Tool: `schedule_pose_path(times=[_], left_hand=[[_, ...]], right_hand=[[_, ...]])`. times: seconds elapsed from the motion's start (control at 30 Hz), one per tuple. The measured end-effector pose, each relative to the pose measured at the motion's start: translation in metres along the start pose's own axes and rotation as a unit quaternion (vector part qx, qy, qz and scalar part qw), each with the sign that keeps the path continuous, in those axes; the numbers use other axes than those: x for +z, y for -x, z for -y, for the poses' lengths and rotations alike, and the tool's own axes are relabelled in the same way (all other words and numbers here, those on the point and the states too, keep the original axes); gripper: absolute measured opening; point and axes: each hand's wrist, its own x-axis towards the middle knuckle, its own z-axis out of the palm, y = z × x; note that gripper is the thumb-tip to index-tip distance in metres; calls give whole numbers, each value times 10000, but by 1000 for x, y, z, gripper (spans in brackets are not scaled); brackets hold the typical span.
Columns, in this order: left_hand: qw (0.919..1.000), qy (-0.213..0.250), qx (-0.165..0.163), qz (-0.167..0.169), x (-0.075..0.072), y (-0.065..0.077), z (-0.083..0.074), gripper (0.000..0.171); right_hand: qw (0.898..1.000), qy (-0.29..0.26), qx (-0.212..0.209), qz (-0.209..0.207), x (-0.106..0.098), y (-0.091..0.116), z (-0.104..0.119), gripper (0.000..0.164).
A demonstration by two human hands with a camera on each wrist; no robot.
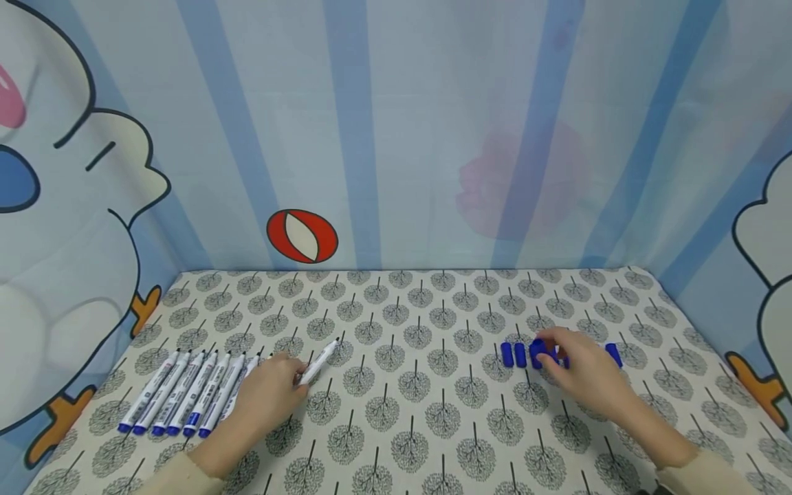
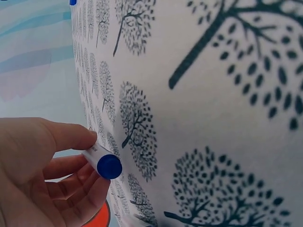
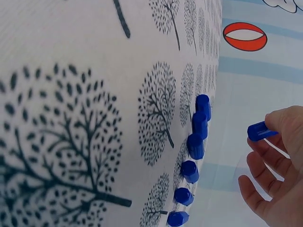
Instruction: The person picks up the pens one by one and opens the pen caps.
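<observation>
My left hand (image 1: 272,388) pinches a white marker (image 1: 320,361) between thumb and fingers. Its bare dark tip points away from me, up and to the right, and its round blue end (image 2: 110,166) faces the left wrist camera. Over on the right, my right hand (image 1: 584,371) holds a blue marker cap (image 3: 259,131) by thumb and fingertips. That cap is raised above the cloth, apart from a row of other blue caps (image 3: 197,146). In the head view the hand hides part of this row.
Several white markers (image 1: 176,395) lie side by side at the left, bare tips away from me, partly behind the left hand. A tree-patterned cloth (image 1: 411,412) covers the table. Behind it hangs a blue-striped curtain (image 1: 408,137) with a printed red ball (image 1: 281,237).
</observation>
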Motion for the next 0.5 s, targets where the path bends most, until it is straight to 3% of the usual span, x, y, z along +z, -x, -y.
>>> schedule_pose_path(times=[0.5], left_hand=[[9998, -127, -127, -125, 7, 4, 8, 31]], right_hand=[[9996, 37, 288, -26, -7, 5, -16, 30]])
